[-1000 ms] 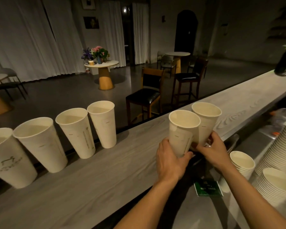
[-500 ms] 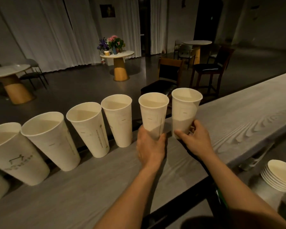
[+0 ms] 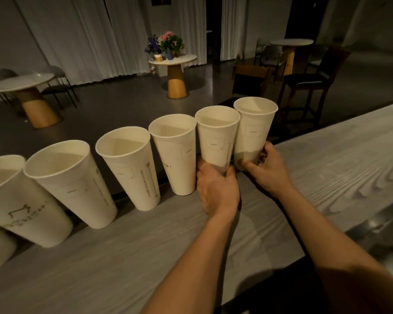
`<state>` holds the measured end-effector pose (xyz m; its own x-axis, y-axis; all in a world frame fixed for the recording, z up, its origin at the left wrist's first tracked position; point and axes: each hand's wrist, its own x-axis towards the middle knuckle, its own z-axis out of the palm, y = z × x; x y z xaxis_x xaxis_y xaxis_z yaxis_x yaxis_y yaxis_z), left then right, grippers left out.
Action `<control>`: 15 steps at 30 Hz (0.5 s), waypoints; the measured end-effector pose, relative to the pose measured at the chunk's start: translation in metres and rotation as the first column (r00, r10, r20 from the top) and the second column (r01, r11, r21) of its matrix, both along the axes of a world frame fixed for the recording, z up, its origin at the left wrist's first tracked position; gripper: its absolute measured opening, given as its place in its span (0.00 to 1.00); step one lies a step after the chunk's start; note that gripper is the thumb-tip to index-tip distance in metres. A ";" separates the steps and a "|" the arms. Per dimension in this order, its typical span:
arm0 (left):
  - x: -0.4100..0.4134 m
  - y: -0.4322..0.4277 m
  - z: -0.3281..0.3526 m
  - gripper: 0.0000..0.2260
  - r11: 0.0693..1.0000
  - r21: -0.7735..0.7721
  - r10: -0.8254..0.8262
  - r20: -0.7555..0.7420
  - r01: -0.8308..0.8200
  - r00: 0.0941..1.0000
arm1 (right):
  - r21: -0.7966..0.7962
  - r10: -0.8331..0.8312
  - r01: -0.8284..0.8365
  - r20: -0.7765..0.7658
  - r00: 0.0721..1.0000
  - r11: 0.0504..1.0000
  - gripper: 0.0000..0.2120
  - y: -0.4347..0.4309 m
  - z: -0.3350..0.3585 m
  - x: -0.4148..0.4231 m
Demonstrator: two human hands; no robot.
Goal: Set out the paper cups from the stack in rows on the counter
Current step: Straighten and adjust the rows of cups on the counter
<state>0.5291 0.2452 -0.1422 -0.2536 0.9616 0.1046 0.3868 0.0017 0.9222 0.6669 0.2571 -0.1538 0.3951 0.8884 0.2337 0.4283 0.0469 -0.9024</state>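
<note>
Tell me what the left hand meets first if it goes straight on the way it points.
The left hand grips a tall white paper cup; past that, seemingly nothing but the far edge of the grey wood-grain counter, though depth is unclear.

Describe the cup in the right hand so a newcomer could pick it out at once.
On the grey counter, a row of paper cups lines the far edge. The cup is the row's rightmost. Only it has the right hand round its base; its neighbour is in the left hand.
</note>
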 end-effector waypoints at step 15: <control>0.003 -0.002 0.005 0.29 0.999 -0.048 -0.018 -0.073 0.014 0.997 | -0.015 0.022 -0.023 -0.066 0.998 1.000 0.35 0.002 -0.006 0.002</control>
